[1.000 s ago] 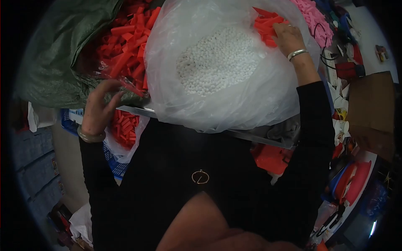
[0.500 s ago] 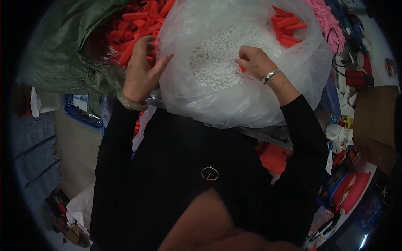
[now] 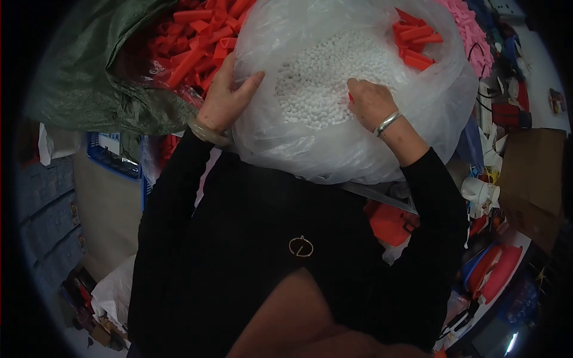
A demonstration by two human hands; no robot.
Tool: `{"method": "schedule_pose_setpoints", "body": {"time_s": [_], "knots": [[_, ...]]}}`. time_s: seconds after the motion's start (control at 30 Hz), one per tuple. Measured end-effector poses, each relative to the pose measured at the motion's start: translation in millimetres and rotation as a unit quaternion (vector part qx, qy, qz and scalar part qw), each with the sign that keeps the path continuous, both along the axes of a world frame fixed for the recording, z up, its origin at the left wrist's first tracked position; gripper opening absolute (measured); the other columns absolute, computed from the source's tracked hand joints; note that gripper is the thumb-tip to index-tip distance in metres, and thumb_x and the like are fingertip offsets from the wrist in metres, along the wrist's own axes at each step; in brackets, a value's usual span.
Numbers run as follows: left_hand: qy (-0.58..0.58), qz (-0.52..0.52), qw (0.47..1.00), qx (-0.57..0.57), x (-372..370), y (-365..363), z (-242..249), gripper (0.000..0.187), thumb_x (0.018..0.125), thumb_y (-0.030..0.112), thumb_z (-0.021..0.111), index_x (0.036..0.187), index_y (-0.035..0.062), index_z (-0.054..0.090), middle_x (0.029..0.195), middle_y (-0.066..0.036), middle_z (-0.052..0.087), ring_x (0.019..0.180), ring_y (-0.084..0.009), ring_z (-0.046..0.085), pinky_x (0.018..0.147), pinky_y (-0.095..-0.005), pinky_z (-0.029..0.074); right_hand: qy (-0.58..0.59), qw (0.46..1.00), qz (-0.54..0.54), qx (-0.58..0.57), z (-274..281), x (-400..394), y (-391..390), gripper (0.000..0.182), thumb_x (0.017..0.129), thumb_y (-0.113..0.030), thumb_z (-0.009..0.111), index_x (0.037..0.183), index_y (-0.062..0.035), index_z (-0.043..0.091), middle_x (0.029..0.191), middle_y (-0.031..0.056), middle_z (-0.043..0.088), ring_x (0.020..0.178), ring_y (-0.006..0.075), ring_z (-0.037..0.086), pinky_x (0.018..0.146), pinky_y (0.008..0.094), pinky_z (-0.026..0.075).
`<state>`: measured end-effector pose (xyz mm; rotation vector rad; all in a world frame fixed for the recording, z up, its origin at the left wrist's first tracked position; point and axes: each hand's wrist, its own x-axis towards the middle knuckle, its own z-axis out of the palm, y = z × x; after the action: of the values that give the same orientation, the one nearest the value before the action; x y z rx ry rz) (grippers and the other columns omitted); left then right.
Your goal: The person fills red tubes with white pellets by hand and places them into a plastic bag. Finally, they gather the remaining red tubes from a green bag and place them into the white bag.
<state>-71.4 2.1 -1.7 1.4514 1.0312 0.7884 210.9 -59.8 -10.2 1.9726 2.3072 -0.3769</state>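
Observation:
A large translucent plastic bag (image 3: 298, 158) lies open in front of me, holding a heap of small white pellets (image 3: 316, 74). My right hand (image 3: 373, 104) is closed over the pellets, and a bit of a red tube-like piece (image 3: 351, 98) shows at its fingertips. Most of that piece is hidden by the fingers. At the bag's left side is my left hand (image 3: 224, 101), thumb and fingers apart, with nothing visible in it; its fingertips are close to the bag's edge. Several red tube-like pieces (image 3: 415, 39) rest inside the bag at the upper right.
To the left, a dark green woven sack (image 3: 83, 77) stands with many loose red pieces (image 3: 200, 45) at its mouth. Pink pieces (image 3: 468, 30) are piled at the far right. A blue basket (image 3: 116, 158), a cardboard box (image 3: 531, 179) and a white mug (image 3: 479, 190) are around the sides.
My left hand has shifted right, from over the red pieces to the bag's left edge. My right hand has moved slightly right and lower over the pellets, still closed on the red piece.

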Motion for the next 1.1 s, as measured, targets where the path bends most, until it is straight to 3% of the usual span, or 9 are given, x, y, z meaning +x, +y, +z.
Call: {"method": "schedule_pose_setpoints", "body": {"time_s": [0.17,0.23,0.47,0.6,0.73,0.9,0.97,1.03,1.1], "knots": [[-0.006,0.008,1.000,-0.028,3,-4,4,0.050,0.089,0.014,0.060,0.132,-0.0029,0.038,0.119,-0.018,0.056,0.105,-0.0229,0.059,0.087,-0.0335,0.051,0.027,0.998,-0.012,0.053,15,-1,0,0.011,0.080,-0.004,0.057,0.087,-0.0010,0.050,0.087,0.0197,0.061,0.081,0.0376,0.061,0.071,0.0441,0.049],[-0.019,0.018,1.000,-0.012,6,-7,6,0.048,0.090,0.012,0.059,0.130,-0.0035,0.039,0.116,-0.017,0.057,0.103,-0.0212,0.059,0.085,-0.0319,0.051,0.034,0.984,-0.015,0.172,30,-4,7,0.008,0.080,-0.002,0.054,0.086,-0.0004,0.049,0.090,0.0219,0.060,0.080,0.0386,0.061,0.070,0.0452,0.049],[-0.079,0.018,0.997,0.013,7,-10,8,0.039,0.091,0.007,0.054,0.126,-0.0024,0.042,0.112,-0.013,0.058,0.098,-0.0152,0.058,0.082,-0.0278,0.049,-0.067,0.992,-0.080,0.066,-24,11,62,0.016,0.079,-0.002,0.054,0.095,0.0001,0.054,0.100,0.0244,0.060,0.089,0.0398,0.061,0.077,0.0429,0.050],[-0.093,0.041,0.993,0.065,9,-12,10,0.035,0.090,0.003,0.051,0.125,-0.0009,0.042,0.114,-0.011,0.057,0.103,-0.0135,0.054,0.084,-0.0265,0.047,0.257,0.964,-0.061,0.016,-27,-42,77,0.023,0.084,-0.005,0.048,0.104,-0.0010,0.057,0.102,0.0211,0.062,0.098,0.0380,0.059,0.085,0.0396,0.048],[-0.115,0.059,0.989,0.078,12,-11,9,0.036,0.090,0.000,0.049,0.124,-0.0004,0.042,0.115,-0.010,0.056,0.105,-0.0134,0.053,0.086,-0.0264,0.046,0.278,0.961,-0.008,-0.007,-27,-79,87,0.024,0.085,-0.007,0.048,0.106,-0.0028,0.059,0.100,0.0190,0.064,0.089,0.0352,0.061,0.080,0.0385,0.049],[-0.067,0.060,0.992,0.084,2,-10,15,0.042,0.086,0.004,0.057,0.125,-0.0002,0.042,0.116,-0.013,0.055,0.105,-0.0157,0.054,0.086,-0.0287,0.046,0.538,0.820,-0.061,-0.184,-3,-66,78,0.022,0.090,-0.014,0.049,0.102,0.0018,0.059,0.088,0.0065,0.065,0.064,0.0127,0.057,0.060,0.0265,0.047],[-0.034,0.058,0.994,0.089,1,-10,21,0.046,0.084,0.006,0.062,0.125,0.0003,0.043,0.117,-0.014,0.055,0.107,-0.0185,0.054,0.088,-0.0312,0.046,0.549,0.814,-0.044,-0.187,13,-53,64,0.019,0.092,-0.012,0.049,0.104,0.0003,0.057,0.084,0.0041,0.062,0.064,0.0093,0.055,0.059,0.0238,0.046],[0.246,0.125,0.865,0.419,1,-11,35,0.058,0.075,0.010,0.072,0.125,0.0017,0.044,0.120,-0.016,0.052,0.113,-0.0275,0.051,0.093,-0.0379,0.043,0.558,0.808,-0.028,-0.187,29,-39,53,0.016,0.094,-0.011,0.049,0.105,-0.0012,0.056,0.081,0.0017,0.059,0.064,0.0060,0.053,0.058,0.0212,0.044],[0.225,0.099,0.850,0.465,6,-13,47,0.060,0.073,0.011,0.073,0.126,0.0020,0.045,0.121,-0.017,0.051,0.115,-0.0308,0.049,0.095,-0.0399,0.041,0.604,0.775,-0.023,-0.187,43,-26,43,0.013,0.095,-0.011,0.051,0.104,-0.0018,0.054,0.078,0.0001,0.056,0.061,0.0045,0.050,0.058,0.0205,0.044]]}}
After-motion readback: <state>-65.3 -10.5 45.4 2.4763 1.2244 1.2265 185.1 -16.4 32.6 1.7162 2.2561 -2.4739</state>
